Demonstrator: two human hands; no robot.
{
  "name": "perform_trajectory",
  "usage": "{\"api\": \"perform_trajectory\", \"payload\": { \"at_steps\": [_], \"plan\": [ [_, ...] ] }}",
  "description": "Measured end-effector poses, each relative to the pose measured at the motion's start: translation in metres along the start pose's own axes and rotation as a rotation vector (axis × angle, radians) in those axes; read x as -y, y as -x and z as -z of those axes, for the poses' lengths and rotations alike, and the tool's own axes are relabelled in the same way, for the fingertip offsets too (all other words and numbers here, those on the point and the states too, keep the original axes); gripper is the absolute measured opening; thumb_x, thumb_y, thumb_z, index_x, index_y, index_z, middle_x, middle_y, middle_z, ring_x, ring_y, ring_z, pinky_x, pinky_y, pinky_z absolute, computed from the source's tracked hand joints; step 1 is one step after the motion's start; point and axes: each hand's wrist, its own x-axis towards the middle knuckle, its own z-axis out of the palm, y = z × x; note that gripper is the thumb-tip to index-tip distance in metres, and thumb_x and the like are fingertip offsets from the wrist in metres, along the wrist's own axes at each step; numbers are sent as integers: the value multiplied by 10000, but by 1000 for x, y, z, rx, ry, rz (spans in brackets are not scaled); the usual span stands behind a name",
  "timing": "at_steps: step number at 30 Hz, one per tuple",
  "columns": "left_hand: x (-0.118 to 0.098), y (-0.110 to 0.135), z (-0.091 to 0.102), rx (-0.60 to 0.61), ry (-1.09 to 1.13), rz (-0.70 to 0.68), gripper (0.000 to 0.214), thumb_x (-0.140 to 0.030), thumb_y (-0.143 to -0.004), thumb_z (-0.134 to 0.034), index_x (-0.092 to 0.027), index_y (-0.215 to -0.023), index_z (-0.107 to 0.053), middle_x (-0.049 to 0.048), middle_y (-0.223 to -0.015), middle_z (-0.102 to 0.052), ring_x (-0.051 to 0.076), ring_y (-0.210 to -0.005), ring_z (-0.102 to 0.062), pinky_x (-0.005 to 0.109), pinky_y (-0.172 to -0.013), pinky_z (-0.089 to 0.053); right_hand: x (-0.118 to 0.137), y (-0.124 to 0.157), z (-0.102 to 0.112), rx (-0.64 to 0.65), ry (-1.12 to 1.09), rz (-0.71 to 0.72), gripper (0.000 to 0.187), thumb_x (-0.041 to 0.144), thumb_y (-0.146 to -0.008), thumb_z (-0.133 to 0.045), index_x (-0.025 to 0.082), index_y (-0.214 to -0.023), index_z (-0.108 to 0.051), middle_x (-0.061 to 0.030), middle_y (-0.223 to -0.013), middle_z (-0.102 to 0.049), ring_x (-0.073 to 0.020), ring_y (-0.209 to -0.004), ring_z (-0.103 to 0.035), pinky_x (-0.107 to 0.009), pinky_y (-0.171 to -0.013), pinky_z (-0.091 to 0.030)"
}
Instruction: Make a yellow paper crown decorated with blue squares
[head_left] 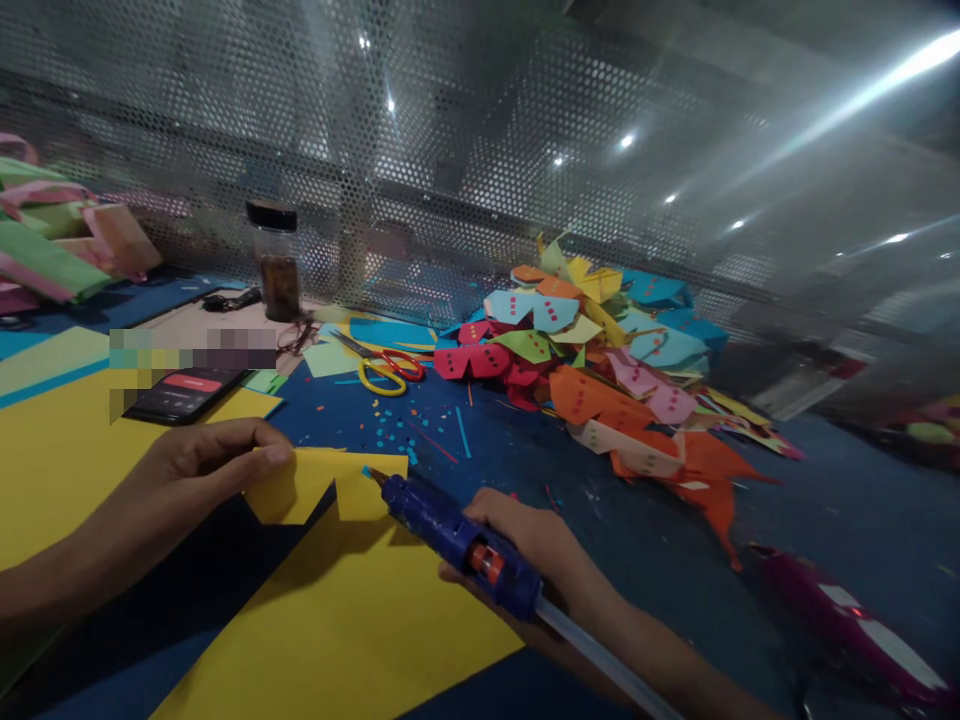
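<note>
Rightward from the pinching left hand [206,462] extends notched yellow paper [294,492].

A papercraft workspace — glue gun [442,530], scissors [375,355], heaped paper cutouts [585,390].

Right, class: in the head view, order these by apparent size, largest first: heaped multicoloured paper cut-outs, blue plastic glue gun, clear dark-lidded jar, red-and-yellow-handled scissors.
1. Heaped cut-outs
2. Glue gun, its nearness helping
3. Jar and scissors: too alike to rank
</note>
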Motion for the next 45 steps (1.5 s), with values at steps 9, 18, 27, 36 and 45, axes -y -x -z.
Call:
{"api": "perform_trajectory", "payload": {
  "at_steps": [9, 18, 27, 36, 45],
  "plan": [
    [-6, 1, -1, 6, 9, 12, 367, -613, -709, -716, -251, -665, -751, 8, -674, -689, 208, -631, -625, 252, -562, -479, 15, 2, 8, 30, -52, -2, 174, 93, -863, -685, 219, -984, -684, 4, -967, -737, -143, -806, -691, -215, -689, -451],
    [-4, -1, -1, 7, 9, -14, 381, -615, -723, -713, -240, -666, -749, 2, -654, -664, 198, -637, -599, 247, -578, -463, 15, 2, 4, 12, -94, -30, 165, 116, -897, -697, 227, -1019, -694, 12, -967, -728, -134, -805, -678, -200, -686, -463],
    [-10, -1, -2, 0, 12, -4, 356, -597, -708, -711, -249, -642, -739, 0, -642, -668, 202, -627, -616, 250, -575, -467, 14, 3, 6, 36, -73, -1, 139, 138, -900, -710, 228, -1003, -684, 7, -973, -735, -140, -812, -682, -206, -695, -468],
    [-3, -2, 1, -18, -15, 5, 389, -630, -738, -694, -247, -677, -733, -6, -676, -662, 196, -654, -605, 245, -589, -459, 3, 2, -1, -3, -14, 16, 132, 191, -899, -744, 234, -1017, -704, 5, -958, -742, -144, -784, -679, -210, -681, -467],
    [-1, -1, 0, -19, 4, -20, 395, -632, -756, -692, -243, -709, -738, -5, -696, -669, 195, -667, -606, 242, -598, -455, -2, -1, -6, -14, -9, 4, 160, 297, -873, -817, 231, -951, -693, 22, -875, -725, -133, -707, -636, -210, -654, -452]
  ]
}}
